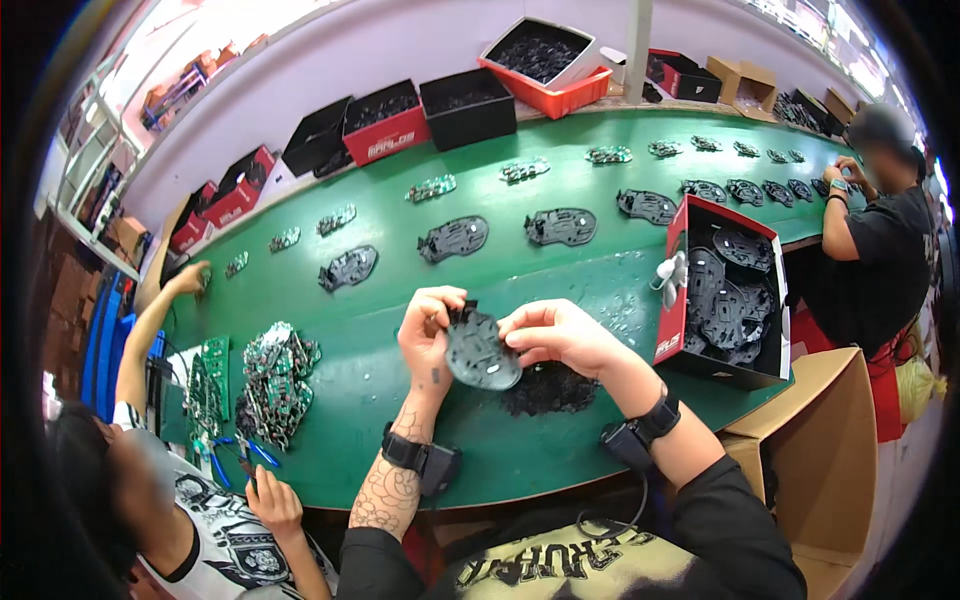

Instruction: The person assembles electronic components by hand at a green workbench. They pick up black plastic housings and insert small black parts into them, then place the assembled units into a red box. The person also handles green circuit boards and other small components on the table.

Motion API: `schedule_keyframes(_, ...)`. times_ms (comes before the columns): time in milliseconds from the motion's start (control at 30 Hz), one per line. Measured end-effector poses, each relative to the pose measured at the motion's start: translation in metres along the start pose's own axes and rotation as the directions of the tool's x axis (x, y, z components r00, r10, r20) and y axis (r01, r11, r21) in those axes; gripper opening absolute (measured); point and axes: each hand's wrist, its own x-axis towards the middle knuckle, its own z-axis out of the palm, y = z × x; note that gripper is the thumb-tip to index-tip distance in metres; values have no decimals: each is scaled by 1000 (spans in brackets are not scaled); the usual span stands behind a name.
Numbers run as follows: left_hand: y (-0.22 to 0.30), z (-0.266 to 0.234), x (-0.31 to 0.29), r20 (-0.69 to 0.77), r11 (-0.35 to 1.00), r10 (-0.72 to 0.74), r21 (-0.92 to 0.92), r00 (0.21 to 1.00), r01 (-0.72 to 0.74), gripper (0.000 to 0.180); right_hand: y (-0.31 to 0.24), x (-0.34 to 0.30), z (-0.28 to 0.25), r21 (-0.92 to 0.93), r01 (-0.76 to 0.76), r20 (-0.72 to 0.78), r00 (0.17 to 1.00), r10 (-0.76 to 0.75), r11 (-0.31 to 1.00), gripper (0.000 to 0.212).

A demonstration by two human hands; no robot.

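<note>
A person at a long green worktop (370, 415) holds up a black plastic mouse base (482, 355) in front of the body, clear of the surface. The left hand (430, 328) pinches it at the upper left edge; the right hand (553, 335) has thumb and fingers closed on its right edge, though whether they also grip a small part cannot be told. Beneath the right hand lies a heap of small black parts (550, 390). To the right, an open red-and-black box (672, 318) holds a stack of more bases (735, 310). Across the worktop runs a spaced row of mouse bases (453, 239), with a row of green circuit boards (431, 188) behind it. At left, boards are piled in a mound (275, 385) near blue-handled pliers (219, 466), where a co-worker (235, 510) in a printed top stretches one arm toward the far edge. Another co-worker (880, 215), in black, works at far right. Boxes and a white bin (540, 50), set in an orange-red tray (565, 97), line the back.
</note>
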Motion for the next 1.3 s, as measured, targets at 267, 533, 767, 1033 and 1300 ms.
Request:
schedule_keyframes(267, 6, 2, 2, -103, 844, -518, -224, 849, 488, 48, 4, 5, 8, -304, 303, -275, 880, -388, 903, 15)
schedule_keyframes(533, 14, 10, -3, 93, 760, -644, -28, 759, 649, 36, 11, 14, 15, -624, 489, -240, 622, -745, 610, 15)
schedule_keyframes(767, 14, 6, -2, 61, 800, -590, -84, 805, 593, 41, 8, 9, 14, -568, 347, -243, 796, -555, 746, 11)
schedule_keyframes(1033, 13, 5, -4, 84, 809, -584, -18, 807, 587, 40, 9, 11, 8, -679, 427, -41, 790, -611, 598, 15)
schedule_keyframes(1300, 13, 8, -7, 75, 819, -572, 1, 817, 573, 40, 11, 10, 8, -743, 415, -5, 781, -625, 525, 13)
